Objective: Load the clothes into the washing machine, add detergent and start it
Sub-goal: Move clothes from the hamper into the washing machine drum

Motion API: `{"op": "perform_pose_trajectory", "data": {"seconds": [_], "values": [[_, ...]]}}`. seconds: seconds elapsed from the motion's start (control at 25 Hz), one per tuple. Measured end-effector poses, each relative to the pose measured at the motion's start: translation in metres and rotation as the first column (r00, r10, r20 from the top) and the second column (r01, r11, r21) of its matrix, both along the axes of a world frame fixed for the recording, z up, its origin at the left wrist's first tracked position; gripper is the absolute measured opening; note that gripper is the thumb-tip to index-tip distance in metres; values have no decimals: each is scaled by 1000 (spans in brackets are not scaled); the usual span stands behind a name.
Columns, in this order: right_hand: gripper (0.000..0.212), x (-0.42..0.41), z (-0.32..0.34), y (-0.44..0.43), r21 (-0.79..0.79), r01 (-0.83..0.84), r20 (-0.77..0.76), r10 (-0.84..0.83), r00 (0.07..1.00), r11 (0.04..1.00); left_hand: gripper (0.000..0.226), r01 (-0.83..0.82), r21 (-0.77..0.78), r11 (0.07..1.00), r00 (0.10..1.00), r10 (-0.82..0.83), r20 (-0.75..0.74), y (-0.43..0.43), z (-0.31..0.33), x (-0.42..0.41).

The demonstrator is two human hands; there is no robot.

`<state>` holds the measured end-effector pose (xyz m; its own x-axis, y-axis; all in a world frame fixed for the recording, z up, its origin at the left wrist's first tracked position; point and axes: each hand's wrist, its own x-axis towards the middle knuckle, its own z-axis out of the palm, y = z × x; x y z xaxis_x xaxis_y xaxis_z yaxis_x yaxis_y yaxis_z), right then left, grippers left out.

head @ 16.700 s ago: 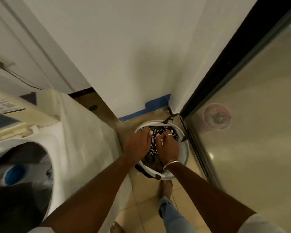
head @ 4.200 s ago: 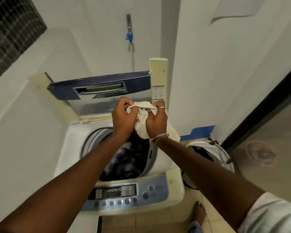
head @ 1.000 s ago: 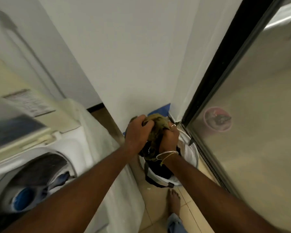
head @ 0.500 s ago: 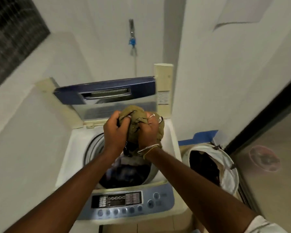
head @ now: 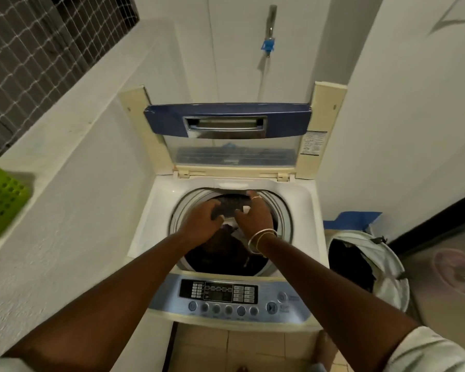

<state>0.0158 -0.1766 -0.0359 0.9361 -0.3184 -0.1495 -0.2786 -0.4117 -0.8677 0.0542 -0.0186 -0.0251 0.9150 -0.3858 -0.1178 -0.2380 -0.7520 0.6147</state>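
Since half a second ago both hands have dropped into the washing machine (head: pixel 227 232) drum: left hand (head: pixel 203 222) and right hand (head: pixel 254 214) each grip a dark garment (head: pixel 232 206), still loading. Next: release it, then fetch more from the laundry basket (head: pixel 387 267).

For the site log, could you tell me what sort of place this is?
Probably a small home laundry nook: a top-loading washing machine with lid up, a laundry basket beside it, a wall tap behind.

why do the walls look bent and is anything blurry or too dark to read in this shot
Head view: the wide-angle lens bows the walls and the lid edges outward; the green basket at the left edge is smeared; the drum interior is dim, so the dark clothes merge under the left hand and right hand; the control panel labels are too soft to read.
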Motion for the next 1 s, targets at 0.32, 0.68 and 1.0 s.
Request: {"op": "perform_pose_trajectory", "data": {"seconds": [0.32, 0.68, 1.0], "values": [[17, -41, 1, -113, 73, 370, 135, -377, 916, 926, 12, 81, -187, 979, 972, -35, 233, -171, 9, -27], [7, -111, -74, -291, 158, 665, 47, -678, 733, 730, 12, 326, -254, 911, 945, -302, 128, -380, -69, -68], [14, -126, -224, -412, 49, 629, -217, -606, 765, 776, 15, 335, -107, 936, 938, -342, -57, -493, -217, -62]]}}
